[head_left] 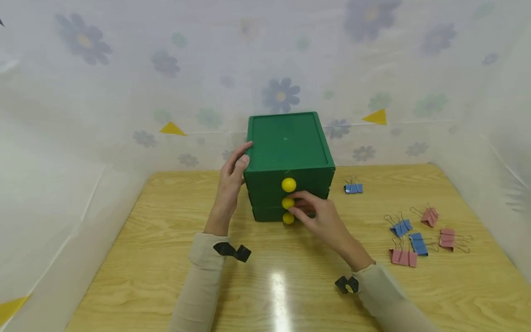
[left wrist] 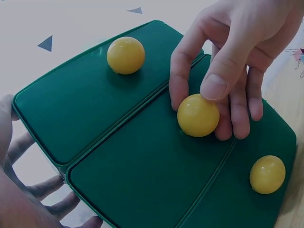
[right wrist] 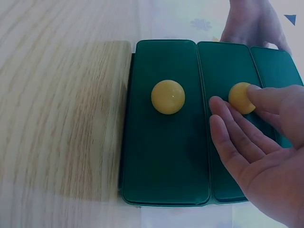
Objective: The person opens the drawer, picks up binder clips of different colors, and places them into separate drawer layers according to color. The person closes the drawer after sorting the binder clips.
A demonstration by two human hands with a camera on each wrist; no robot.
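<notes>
Green drawer box (head_left: 286, 143), left hand (head_left: 232, 177) flat against its side, right hand (head_left: 321, 219) pinching middle yellow knob (head_left: 288, 203).

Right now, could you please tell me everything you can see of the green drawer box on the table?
The green drawer box looks like plastic, with a flat, rimmed lid. It stands upright at the back middle of the wooden table. Its front has three stacked drawers, all shut, each with a round yellow knob. The left hand rests against its left side. The right hand pinches the middle knob between thumb and fingers. The top knob and bottom knob are untouched.
</notes>
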